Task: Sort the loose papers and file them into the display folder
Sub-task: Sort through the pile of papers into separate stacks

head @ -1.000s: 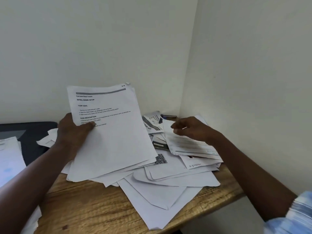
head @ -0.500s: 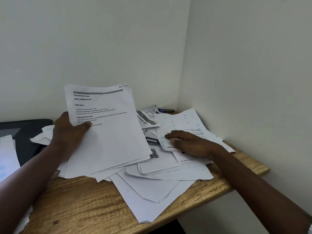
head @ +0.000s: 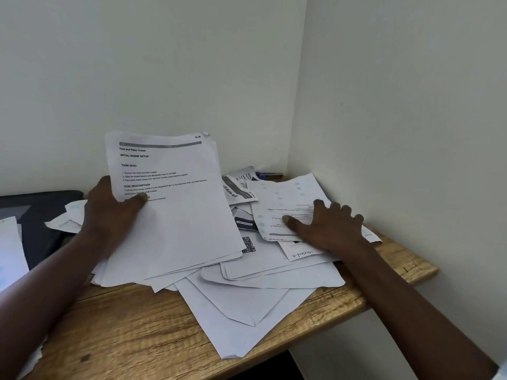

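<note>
My left hand point(head: 109, 215) grips a stack of printed sheets point(head: 175, 220) by its left edge, thumb on the top page, and tilts it up off the pile. My right hand point(head: 329, 229) lies flat, fingers spread, on a printed sheet with pale blue dots point(head: 279, 198) at the right of the heap. Loose papers and white envelopes point(head: 247, 305) lie jumbled beneath, some hanging over the table's front edge. The dark display folder point(head: 35, 215) lies at the far left, partly under papers.
The wooden table point(head: 137, 338) fits into a corner, with walls close behind and to the right. A small dark pen-like object point(head: 270, 176) lies in the back corner. More white sheets point(head: 11, 250) lie at the left edge over the folder.
My right hand came down from a raised pinch over the heap and now rests flat on the blue-dotted sheet, further right. My left hand still holds the stack.
</note>
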A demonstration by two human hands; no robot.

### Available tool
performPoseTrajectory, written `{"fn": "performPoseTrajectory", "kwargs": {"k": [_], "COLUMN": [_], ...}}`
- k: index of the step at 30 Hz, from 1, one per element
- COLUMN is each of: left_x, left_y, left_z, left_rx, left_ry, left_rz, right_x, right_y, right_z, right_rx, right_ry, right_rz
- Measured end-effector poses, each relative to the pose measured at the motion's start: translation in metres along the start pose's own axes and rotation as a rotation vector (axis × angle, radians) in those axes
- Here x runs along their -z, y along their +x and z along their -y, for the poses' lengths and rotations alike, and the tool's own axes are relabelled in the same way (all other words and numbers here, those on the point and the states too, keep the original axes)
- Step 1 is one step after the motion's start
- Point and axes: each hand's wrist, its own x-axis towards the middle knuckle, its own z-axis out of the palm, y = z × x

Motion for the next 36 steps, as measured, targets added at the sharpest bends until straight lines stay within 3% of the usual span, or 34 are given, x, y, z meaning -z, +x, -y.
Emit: {"fn": "performPoseTrajectory", "kwargs": {"k": [2,11,17,22,32,36], "left_x": [-0.001,-0.007,-0.012,-0.015,-0.015,-0.014], "left_y": [-0.003,-0.018,-0.023,-0.025,-0.026,-0.026], "left_z": [-0.005,-0.025,-0.029,-0.028,-0.028,-0.028], "left_rx": [-0.023,-0.096,-0.154,-0.166,-0.177,-0.170], "left_ry": [0.016,0.059,0.174,0.201,0.153,0.126], "left_rz": [-0.001,-0.009,0.029,0.043,0.054,0.077], "right_x": [-0.002,-0.006,-0.004,-0.001,-0.002,-0.002], "right_y": [0.000,-0.005,-0.005,-0.006,-0.004,0.000], "right_z": [0.000,0.006,0.002,0.000,0.001,0.000], "right_rx": [-0.003,0.089,-0.059,-0.026,0.037,0.050], "right_ry": [-0.015,-0.054,-0.050,-0.047,0.136,0.341], "right_rz": [0.061,-0.006,-0.004,-0.032,-0.157,-0.148]}}
